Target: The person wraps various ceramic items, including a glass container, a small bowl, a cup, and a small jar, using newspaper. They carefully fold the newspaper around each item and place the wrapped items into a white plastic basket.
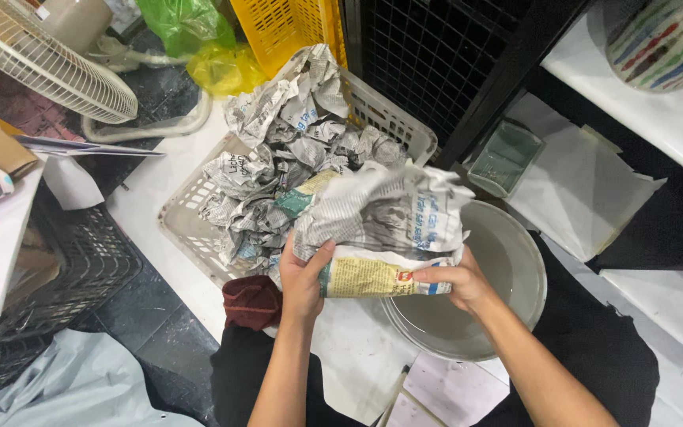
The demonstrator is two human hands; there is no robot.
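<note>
Far left, a white wire-guarded fan (49, 67) leans in. Next over, the white slatted plastic basket (191, 229) brims with crumpled newspaper balls. A dark red cloth (251, 300) lies by its near corner. Left hand (303, 281) grips the big crumpled newspaper bundle (381, 229), fingers wrapped round its left edge. Right hand (456, 281) pinches the bundle's lower right, above the round grey basin (515, 269).
</note>
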